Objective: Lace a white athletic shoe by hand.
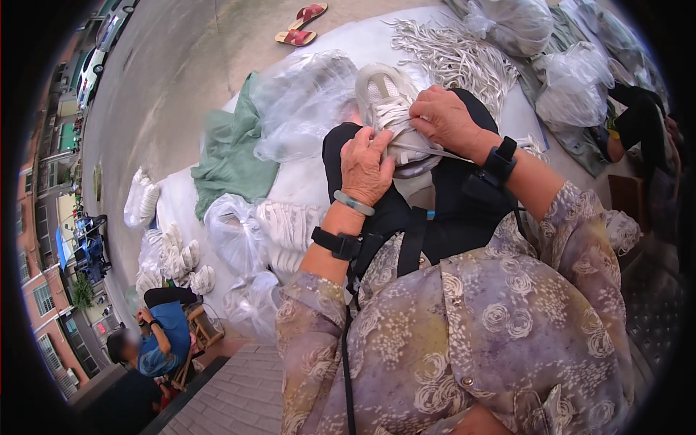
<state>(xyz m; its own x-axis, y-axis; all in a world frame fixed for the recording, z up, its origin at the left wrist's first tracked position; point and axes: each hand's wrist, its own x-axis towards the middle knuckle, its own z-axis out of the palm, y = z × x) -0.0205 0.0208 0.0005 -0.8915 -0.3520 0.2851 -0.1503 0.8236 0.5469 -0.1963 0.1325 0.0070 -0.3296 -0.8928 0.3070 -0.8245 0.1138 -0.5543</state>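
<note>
A white and beige sneaker (382,82) rests across my knees, toe pointing away from me. White shoelace (392,118) runs crosswise over its tongue, and a loose end trails right toward my wrist. My left hand (367,165) is closed at the left side of the lacing, fingertips pinching the lace. On the other side, my right hand (448,119) has its fingers bent and pressed together on the lace near the eyelets. The fingertips of both hands are partly hidden.
A heap of loose white laces (464,61) lies beyond my right knee. Clear plastic bags (308,101) and green cloth (235,156) spread to the left, near stacked white shoes (286,226). Red sandals (296,36) lie ahead. A seated person (163,337) is at lower left, another at right.
</note>
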